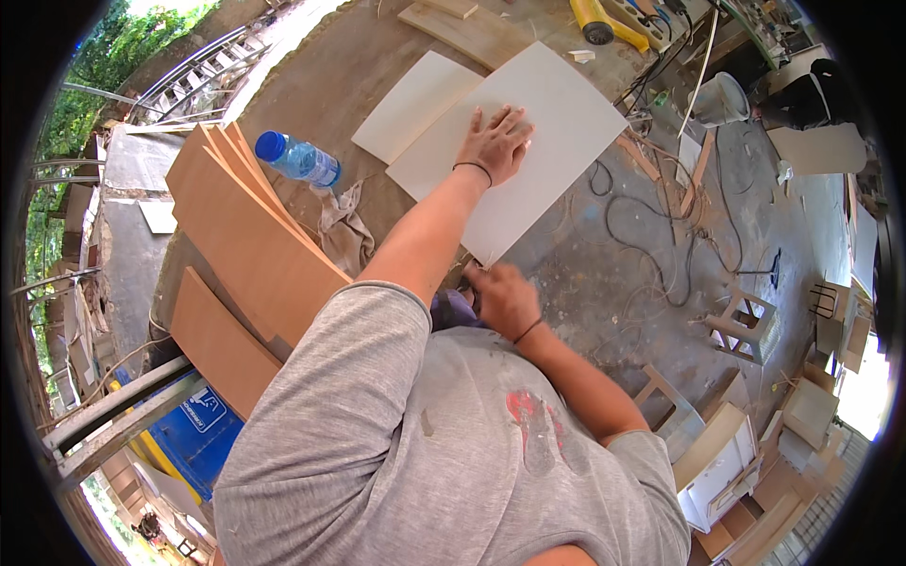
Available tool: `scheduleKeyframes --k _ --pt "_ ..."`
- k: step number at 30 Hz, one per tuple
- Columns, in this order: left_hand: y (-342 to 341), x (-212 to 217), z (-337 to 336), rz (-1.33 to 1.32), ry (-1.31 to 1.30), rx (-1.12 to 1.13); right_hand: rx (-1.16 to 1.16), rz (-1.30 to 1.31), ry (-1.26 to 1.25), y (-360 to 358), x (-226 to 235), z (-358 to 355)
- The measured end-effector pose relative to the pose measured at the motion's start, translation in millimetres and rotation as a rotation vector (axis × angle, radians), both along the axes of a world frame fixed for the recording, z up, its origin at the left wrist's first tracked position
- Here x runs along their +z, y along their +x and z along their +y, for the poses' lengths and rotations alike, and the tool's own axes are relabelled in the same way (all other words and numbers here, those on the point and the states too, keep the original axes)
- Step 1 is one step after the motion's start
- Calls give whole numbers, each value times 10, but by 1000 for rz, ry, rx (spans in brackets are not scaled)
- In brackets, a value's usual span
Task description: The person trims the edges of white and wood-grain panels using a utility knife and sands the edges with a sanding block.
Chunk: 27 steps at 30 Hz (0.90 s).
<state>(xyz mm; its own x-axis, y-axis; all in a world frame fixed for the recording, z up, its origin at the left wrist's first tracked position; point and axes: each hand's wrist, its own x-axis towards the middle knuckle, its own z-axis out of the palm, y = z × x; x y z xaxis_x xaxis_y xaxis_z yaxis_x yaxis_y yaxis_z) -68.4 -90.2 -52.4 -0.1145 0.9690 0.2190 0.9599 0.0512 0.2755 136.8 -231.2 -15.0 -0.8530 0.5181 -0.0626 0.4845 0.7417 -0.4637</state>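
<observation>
My left hand [495, 146] lies flat on a white rectangular board [557, 141], its fingers slightly spread. A dark band circles that wrist. At the board's near corner is my right hand [508, 300], curled and blurred by motion; whatever its fingers close on is hidden or too small to name. Beneath the first board, a second white board [415, 104] sticks out to the left. Something purple [455, 309] shows between my right hand and my shirt; I cannot make out what it is.
On the left, curved brown panels [236, 208] lean near a blue water bottle [297, 158] and a crumpled rag [345, 226]. A yellow tool [595, 24] lies at the far edge. Cables [651, 255] trail across the floor to the right, near a small wooden stool [743, 325].
</observation>
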Motion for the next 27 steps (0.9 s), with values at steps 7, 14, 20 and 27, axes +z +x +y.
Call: scheduleKeyframes --k 7,14,20,27 --pt "46 -11 -4 -21 -9 -7 117 -116 9 -72 -89 -153" --pt "47 -8 -3 -34 7 -10 -155 -37 112 -5 134 337" --pt "12 -12 -34 -33 7 -11 24 -57 -2 -7 -51 -81" --pt "52 -26 22 -63 15 -25 -6 -144 -21 -41 66 -52"
